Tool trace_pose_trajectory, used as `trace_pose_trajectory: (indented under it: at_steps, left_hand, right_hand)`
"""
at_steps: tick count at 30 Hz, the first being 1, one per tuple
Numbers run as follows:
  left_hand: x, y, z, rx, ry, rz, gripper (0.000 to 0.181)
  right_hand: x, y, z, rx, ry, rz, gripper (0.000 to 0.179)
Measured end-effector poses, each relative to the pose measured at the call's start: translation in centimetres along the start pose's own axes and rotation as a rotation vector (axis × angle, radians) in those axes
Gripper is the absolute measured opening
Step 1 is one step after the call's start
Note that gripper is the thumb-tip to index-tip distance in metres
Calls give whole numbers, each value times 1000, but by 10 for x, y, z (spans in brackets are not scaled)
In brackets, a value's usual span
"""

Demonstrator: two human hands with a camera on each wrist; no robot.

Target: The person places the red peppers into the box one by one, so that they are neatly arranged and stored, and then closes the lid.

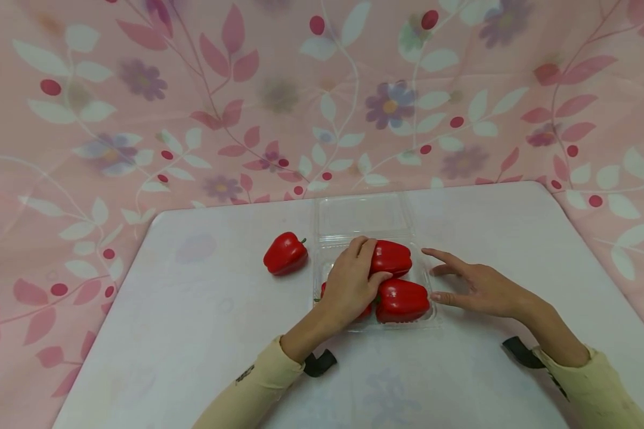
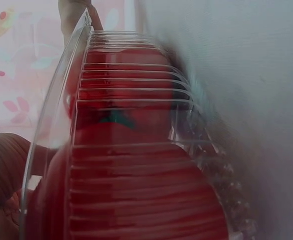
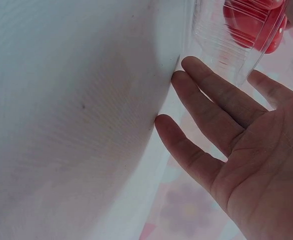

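A clear plastic clamshell box point(image 1: 421, 271) lies with its lid folded back, several red bell peppers inside. My left hand point(image 1: 349, 283) reaches over the box and grips the left end of the upper right pepper point(image 1: 393, 258), thumb below it. Beneath that sits another pepper point(image 1: 402, 301); the hand and wrist partly cover a pepper point(image 1: 361, 314) at the left. Through the ribbed wall, the left wrist view shows peppers point(image 2: 141, 190) and a green stem. My right hand point(image 1: 480, 288) spreads its fingers beside the box's right edge, holding nothing; in the right wrist view its palm point(image 3: 266, 155) shows.
A loose red bell pepper point(image 1: 285, 254) lies on the white-covered table point(image 1: 214, 333), left of the box. The lid point(image 1: 362, 215) lies toward the back. A pink floral cloth point(image 1: 279, 95) hangs behind the table. Dark straps point(image 1: 319, 363) show near both wrists.
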State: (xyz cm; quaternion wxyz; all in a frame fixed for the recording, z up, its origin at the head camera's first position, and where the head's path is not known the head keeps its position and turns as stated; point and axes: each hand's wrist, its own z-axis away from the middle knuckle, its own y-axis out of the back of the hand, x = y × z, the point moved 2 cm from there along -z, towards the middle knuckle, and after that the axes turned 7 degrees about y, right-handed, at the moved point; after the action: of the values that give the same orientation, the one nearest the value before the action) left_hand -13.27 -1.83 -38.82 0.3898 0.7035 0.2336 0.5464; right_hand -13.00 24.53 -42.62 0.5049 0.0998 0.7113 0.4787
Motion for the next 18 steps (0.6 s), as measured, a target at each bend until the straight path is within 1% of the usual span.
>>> trace_pose_trajectory:
  at_steps: [4, 10, 18]
  left_hand:
    - [0, -1, -1, 0, 0, -15, 69]
    - [1, -2, -2, -25, 29, -31, 69]
    - [6, -2, -4, -44, 38, -108, 68]
  right_hand:
    - [1, 0, 0, 3, 11, 0, 82]
    - [2, -1, 0, 6, 9, 3, 82]
    - [3, -1, 0, 2, 11, -1, 83]
